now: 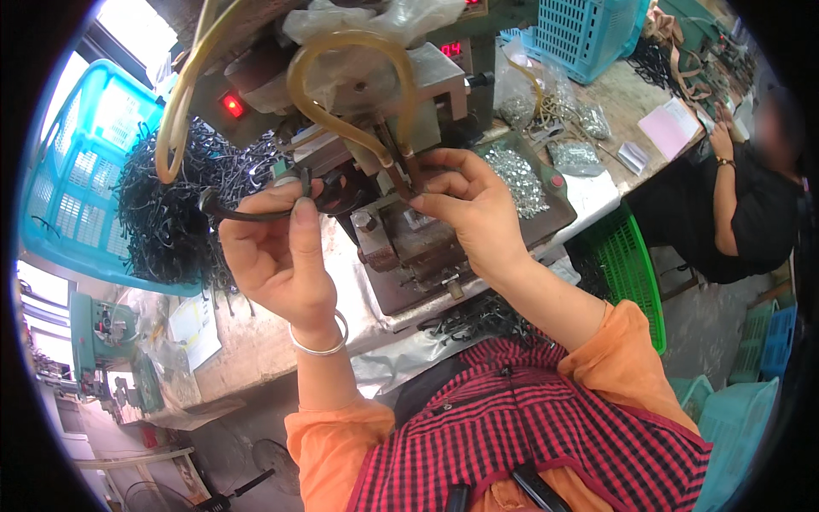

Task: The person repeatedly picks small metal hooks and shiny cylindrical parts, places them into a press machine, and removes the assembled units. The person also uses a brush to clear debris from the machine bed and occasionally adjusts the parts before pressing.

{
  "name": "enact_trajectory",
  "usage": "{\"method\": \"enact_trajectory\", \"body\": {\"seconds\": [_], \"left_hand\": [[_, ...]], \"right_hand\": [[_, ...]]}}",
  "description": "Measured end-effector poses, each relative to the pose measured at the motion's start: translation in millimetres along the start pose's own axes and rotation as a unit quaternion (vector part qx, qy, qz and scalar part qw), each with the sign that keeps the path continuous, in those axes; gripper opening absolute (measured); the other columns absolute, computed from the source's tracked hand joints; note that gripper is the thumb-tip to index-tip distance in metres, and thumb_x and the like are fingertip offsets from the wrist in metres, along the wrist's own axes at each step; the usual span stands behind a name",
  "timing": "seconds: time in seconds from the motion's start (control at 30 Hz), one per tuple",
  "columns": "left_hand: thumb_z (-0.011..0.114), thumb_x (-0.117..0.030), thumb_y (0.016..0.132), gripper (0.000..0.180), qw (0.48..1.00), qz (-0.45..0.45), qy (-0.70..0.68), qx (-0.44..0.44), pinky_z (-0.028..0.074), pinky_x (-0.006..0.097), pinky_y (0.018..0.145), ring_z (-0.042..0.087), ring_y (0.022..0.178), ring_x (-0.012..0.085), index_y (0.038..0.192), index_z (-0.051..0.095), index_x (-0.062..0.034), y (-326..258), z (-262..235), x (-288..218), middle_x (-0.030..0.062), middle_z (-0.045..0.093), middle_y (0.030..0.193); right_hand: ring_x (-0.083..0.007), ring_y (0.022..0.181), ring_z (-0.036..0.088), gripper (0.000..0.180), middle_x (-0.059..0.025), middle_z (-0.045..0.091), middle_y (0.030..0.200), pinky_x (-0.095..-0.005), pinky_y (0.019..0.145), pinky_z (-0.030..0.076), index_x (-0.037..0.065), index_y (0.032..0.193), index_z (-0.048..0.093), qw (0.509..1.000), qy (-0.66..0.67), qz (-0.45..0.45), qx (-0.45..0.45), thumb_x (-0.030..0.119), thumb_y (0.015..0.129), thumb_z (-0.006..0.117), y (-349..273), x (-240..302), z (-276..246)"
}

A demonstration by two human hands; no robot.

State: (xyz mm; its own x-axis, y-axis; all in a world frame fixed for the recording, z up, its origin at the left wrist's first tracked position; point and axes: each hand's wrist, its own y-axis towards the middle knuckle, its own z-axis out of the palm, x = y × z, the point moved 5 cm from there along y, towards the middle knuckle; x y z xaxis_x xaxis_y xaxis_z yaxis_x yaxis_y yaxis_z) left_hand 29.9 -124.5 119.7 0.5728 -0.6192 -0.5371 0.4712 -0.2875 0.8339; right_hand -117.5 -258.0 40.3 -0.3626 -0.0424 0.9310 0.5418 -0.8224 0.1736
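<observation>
My left hand (286,256) pinches a black curved strip (243,215) between thumb and fingers, to the left of a bench machine (409,230). The strip's thick end points left, and its other end reaches toward the machine's working head. My right hand (478,213) is closed at the head, thumb and forefinger together beside the metal tip below the yellowish tubes (401,53). What lies between those fingertips is too small and hidden to name. Small shiny metal pieces (516,181) lie on the machine's plate just right of my right hand.
A blue basket (81,247) at left holds a tangled heap of black strips (162,200). A green basket (636,273) stands at right below the bench edge. Bags of metal pieces (573,159) lie at the back right. Another person (708,205) sits at far right.
</observation>
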Motion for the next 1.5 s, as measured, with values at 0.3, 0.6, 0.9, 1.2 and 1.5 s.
{"method": "enact_trajectory", "body": {"seconds": [0.3,0.6,0.9,1.2,1.5], "left_hand": [[0.079,0.003,0.073,0.029,0.935,0.161,0.113,0.296,0.05,0.032,0.056,0.061,0.064,0.0222,0.099,0.069,-0.0018,-62,29,-26,0.0145,0.074,0.108],[0.076,0.0,0.07,0.023,0.9,0.174,0.149,0.371,0.048,0.033,0.051,0.06,0.059,0.0221,0.09,0.067,-0.0056,-57,52,-26,0.01,0.074,0.102],[0.075,-0.009,0.074,0.017,0.914,0.173,0.141,0.338,0.052,0.034,0.059,0.063,0.067,0.0213,0.089,0.066,-0.0074,-61,46,-19,0.0065,0.072,0.103],[0.073,0.0,0.086,0.016,0.895,0.048,0.438,-0.076,0.053,0.041,0.083,0.066,0.093,0.0309,0.101,0.071,-0.0066,-35,-98,83,0.0101,0.072,0.101],[0.066,-0.026,0.088,0.017,0.61,-0.04,0.701,0.367,0.036,0.065,0.108,0.049,0.137,0.0356,0.096,0.08,-0.0231,-14,-86,277,0.0088,0.051,0.152]], "right_hand": [[-0.0399,0.136,0.05,0.025,-0.0197,0.062,0.134,-0.0497,0.109,0.044,0.009,0.102,0.076,0.731,-0.652,-0.184,-0.081,0.015,0.077,0.08,-7,-6,-109],[-0.0352,0.115,0.063,0.012,-0.0148,0.068,0.119,-0.0437,0.098,0.05,0.006,0.088,0.075,0.832,-0.536,-0.088,-0.109,0.013,0.079,0.08,23,-34,-145],[-0.0387,0.132,0.052,0.02,-0.0186,0.061,0.136,-0.0468,0.105,0.046,0.004,0.094,0.069,0.72,-0.666,-0.195,-0.025,0.014,0.079,0.079,26,-55,-122],[-0.0356,0.092,0.065,0.01,-0.0145,0.069,0.094,-0.0427,0.08,0.051,0.005,0.092,0.069,0.762,-0.599,-0.223,-0.102,0.008,0.082,0.072,5,-42,-125],[-0.016,0.078,0.07,0.011,-0.0084,0.074,0.087,-0.0289,0.075,0.053,0.0,0.097,0.073,0.9,-0.411,-0.088,-0.113,0.008,0.089,0.075,25,-44,-97]]}}
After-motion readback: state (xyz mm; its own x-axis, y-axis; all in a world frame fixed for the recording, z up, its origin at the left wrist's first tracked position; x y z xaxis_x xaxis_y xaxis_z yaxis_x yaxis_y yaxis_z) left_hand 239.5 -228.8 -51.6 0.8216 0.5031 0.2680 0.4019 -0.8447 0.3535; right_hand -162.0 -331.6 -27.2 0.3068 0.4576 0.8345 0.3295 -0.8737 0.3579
